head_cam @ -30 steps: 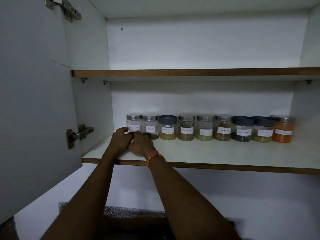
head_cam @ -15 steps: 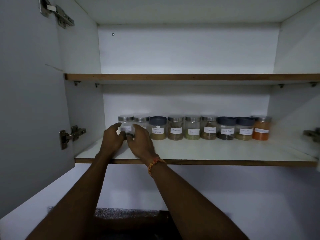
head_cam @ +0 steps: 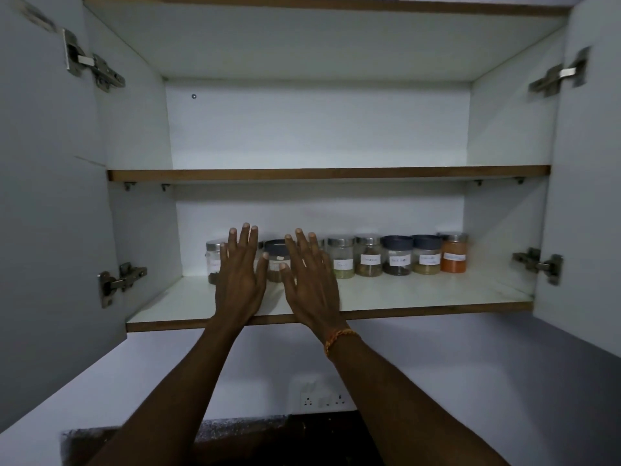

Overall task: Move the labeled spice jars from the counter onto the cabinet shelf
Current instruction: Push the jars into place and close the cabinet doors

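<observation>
Nearest, at six o'clock, the dark counter (head_cam: 235, 435) edge shows no jars that I can see. Above it both forearms reach up. The left hand (head_cam: 240, 274) and right hand (head_cam: 311, 280) hover flat in front of the lower shelf (head_cam: 420, 302), each grip spread apart and holding nothing. Behind them, from nine toward three o'clock, the spice jars (head_cam: 369, 258) stand in one row near the back wall, labels forward; the orange jar (head_cam: 453, 253) ends it. The placing looks finished; good practice now is drawing both hands straight back without brushing a lid.
</observation>
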Tool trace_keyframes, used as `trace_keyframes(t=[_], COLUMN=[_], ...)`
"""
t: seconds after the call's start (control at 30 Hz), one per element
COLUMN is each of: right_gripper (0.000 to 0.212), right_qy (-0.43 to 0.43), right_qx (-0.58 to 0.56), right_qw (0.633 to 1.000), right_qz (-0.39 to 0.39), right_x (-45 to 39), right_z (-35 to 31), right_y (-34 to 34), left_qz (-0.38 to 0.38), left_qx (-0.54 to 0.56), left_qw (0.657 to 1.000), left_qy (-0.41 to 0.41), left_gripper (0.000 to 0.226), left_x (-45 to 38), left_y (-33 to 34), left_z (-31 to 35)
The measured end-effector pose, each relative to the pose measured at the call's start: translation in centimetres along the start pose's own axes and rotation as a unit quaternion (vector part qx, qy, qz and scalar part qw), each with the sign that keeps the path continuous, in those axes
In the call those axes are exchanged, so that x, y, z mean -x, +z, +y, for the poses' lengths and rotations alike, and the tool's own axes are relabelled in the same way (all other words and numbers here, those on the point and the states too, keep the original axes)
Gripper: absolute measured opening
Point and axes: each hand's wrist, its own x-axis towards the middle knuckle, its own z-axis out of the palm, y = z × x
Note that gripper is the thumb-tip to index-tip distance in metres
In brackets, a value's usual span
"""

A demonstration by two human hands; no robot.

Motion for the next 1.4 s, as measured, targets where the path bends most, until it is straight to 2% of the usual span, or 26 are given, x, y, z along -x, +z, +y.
trace_keyframes(t=[0.23,0.47,0.77,1.03,1.23,1.4], right_gripper=[0.061,0.063,0.063,0.063,0.062,0.059], right_qy=[0.000,0.007,0.004,0.025,0.040,0.057], right_qx=[0.056,0.072,0.048,0.029,0.055,0.099], right_qw=[0.998,0.997,0.998,0.995,0.985,0.969], right_qz=[0.032,0.023,0.029,0.088,0.156,0.221], right_x=[1.0,2.9,7.4,10.3,12.5,15.1], right_z=[3.5,4.6,4.3,4.5,6.6,8.1], right_y=[-6.1,-12.7,-20.3,-27.7,-35.2,-42.3], left_qz=[0.020,0.018,0.047,0.038,0.033,0.008], left_qx=[-0.083,-0.108,-0.140,-0.077,0.038,0.134], left_qw=[0.995,0.994,0.989,0.994,0.994,0.981], left_qy=[0.051,0.018,0.024,0.063,0.099,0.142], left_gripper=[0.070,0.070,0.067,0.065,0.064,0.062], left_x=[0.9,3.3,8.5,9.4,8.2,8.9], left_y=[-0.8,-3.3,-7.2,-8.4,-6.5,-4.3], left_z=[5.5,10.2,17.6,25.6,33.5,41.1])
